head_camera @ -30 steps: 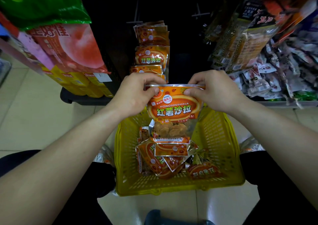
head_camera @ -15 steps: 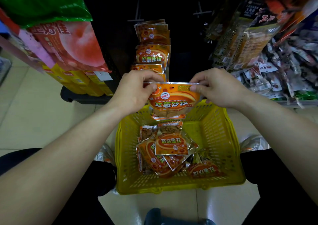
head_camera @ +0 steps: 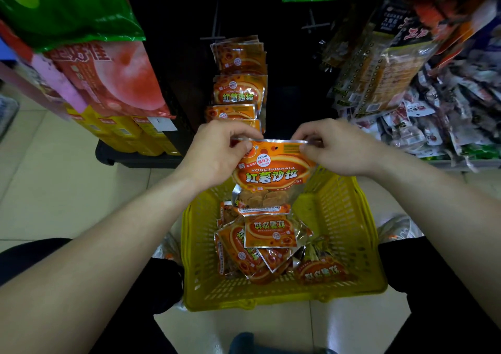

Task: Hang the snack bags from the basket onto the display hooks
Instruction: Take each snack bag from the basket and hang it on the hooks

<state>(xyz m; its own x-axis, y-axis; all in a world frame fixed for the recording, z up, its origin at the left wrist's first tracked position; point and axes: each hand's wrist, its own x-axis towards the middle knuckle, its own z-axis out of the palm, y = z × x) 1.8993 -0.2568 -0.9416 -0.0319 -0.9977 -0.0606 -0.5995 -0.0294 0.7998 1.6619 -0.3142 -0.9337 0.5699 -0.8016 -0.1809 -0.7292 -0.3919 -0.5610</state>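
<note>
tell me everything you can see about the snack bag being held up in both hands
The snack bag is a glossy orange foil pouch with a silver top edge, a small hang hole, white lettering and a clear window showing tan chips. It hangs upright above the yellow basket. The left hand and right hand pinch its top corners.

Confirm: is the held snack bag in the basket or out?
Out: snack bag hangs upright above the basket, top edge pinched by left hand and right hand.

An orange snack bag (head_camera: 272,173) hangs upright over the yellow basket (head_camera: 341,245), which holds more bags (head_camera: 268,231).
</note>
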